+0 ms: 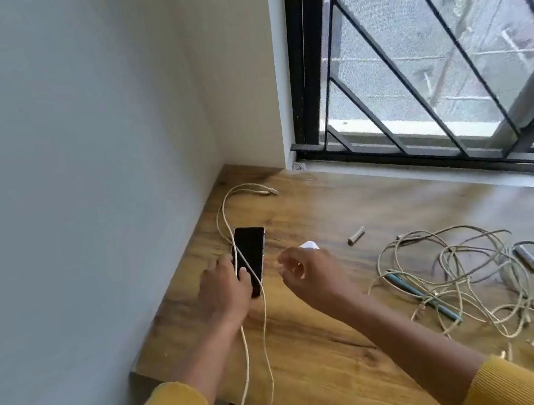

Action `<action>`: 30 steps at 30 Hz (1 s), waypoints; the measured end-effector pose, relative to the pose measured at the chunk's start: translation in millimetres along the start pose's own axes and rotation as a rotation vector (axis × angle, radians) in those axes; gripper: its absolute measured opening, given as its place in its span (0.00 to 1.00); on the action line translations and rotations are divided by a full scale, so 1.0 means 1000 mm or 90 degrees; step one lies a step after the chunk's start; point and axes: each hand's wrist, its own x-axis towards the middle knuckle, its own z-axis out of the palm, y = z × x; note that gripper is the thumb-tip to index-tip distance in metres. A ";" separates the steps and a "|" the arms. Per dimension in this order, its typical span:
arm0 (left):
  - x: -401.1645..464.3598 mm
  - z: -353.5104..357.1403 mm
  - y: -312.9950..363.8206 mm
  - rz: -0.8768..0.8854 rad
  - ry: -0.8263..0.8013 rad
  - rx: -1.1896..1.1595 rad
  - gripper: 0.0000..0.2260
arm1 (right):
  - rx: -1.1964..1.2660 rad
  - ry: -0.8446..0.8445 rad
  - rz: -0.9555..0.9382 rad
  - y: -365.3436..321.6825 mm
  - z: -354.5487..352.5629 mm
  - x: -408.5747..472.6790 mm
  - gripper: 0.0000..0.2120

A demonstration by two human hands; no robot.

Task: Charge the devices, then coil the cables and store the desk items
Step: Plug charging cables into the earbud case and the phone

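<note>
A wooden surface (332, 348) is sitting in a corner, meeting a pale grey wall (62, 163) on the left. Daylight is coming through a window (444, 54) behind black diagonal bars (386, 56).

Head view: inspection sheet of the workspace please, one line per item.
Surface: wooden desk set in a wall corner under the window.
Job's things: phone, dark screen up, near the left edge; white charger partly hidden behind the right hand.
Clutter: blue pen under the tangle; small plug piece lying alone.
Hands: left hand holds the phone's near end; right hand fingers curled, grip unclear.
Cables: one cable loops across the phone and hangs off the front edge; tangle at right.
Surroundings: grey wall, barred window.
</note>
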 end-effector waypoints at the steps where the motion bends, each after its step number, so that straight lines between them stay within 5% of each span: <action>1: 0.008 -0.001 -0.004 0.006 0.001 -0.004 0.14 | 0.006 0.003 0.011 -0.003 0.005 0.005 0.10; 14: 0.048 -0.008 -0.003 -0.004 -0.050 -0.100 0.09 | 0.172 0.038 0.178 -0.016 0.045 0.048 0.06; 23: 0.005 -0.011 0.030 0.123 -0.062 -0.193 0.04 | 0.619 -0.034 0.456 -0.021 0.031 0.079 0.08; 30: -0.029 -0.009 0.044 0.327 -0.283 -0.334 0.01 | 0.714 -0.112 0.529 0.007 0.009 0.089 0.10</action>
